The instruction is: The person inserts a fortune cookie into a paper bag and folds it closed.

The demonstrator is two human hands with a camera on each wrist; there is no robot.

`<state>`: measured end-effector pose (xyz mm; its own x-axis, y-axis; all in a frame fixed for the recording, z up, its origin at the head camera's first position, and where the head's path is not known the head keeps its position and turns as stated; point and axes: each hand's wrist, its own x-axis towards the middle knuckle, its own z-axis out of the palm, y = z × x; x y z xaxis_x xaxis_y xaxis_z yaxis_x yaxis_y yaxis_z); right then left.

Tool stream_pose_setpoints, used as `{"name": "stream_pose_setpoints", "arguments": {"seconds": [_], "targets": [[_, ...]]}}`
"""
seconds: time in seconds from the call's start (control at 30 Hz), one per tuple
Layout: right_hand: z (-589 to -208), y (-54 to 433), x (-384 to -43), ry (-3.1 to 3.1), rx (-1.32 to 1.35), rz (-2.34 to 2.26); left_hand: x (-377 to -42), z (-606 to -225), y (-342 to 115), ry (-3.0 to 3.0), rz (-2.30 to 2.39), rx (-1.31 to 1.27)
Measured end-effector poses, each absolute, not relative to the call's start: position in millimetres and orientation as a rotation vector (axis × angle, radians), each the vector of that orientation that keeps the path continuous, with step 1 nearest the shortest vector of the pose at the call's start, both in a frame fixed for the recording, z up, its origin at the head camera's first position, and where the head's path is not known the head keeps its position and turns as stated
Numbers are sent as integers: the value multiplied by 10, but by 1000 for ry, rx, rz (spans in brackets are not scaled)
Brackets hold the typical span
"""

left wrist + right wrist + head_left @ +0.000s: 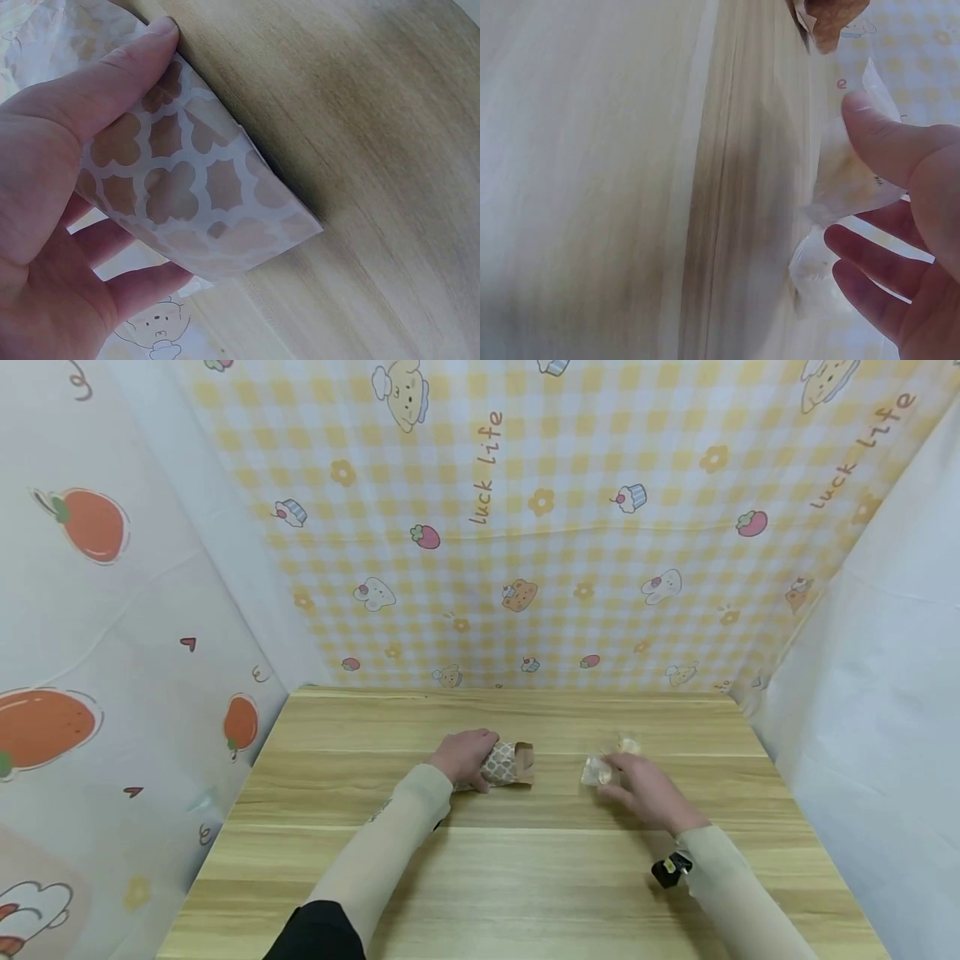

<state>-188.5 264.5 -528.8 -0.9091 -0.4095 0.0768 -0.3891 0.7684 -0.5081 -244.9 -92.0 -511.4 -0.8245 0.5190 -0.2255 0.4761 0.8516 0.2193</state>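
A paper bag (501,766) with a white lattice print on brown lies on its side on the wooden table. Its open mouth faces right, toward the other hand. My left hand (463,758) grips the bag, the thumb along one side and the fingers round the other, as the left wrist view shows on the printed paper (172,191). To the right, my right hand (648,792) pinches a small clear-wrapped packet (847,176) with pale yellowish contents between thumb and fingers. A second similar packet (630,744) lies just behind that hand; the right wrist view has this packet (817,281) below the held one.
The wood-grain table (525,885) reaches back to a yellow checked cloth (540,543) with cartoon prints. White cloth walls (877,635) stand close on both sides. A small black device (670,869) is strapped at the right wrist.
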Motion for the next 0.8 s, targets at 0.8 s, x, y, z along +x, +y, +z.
{"name": "stream_pose_setpoints", "arguments": {"seconds": [0.8], "targets": [[-5243,2330,-1994,3016,-715,-904,-2440,-5107,-916,2753,216,747]]}}
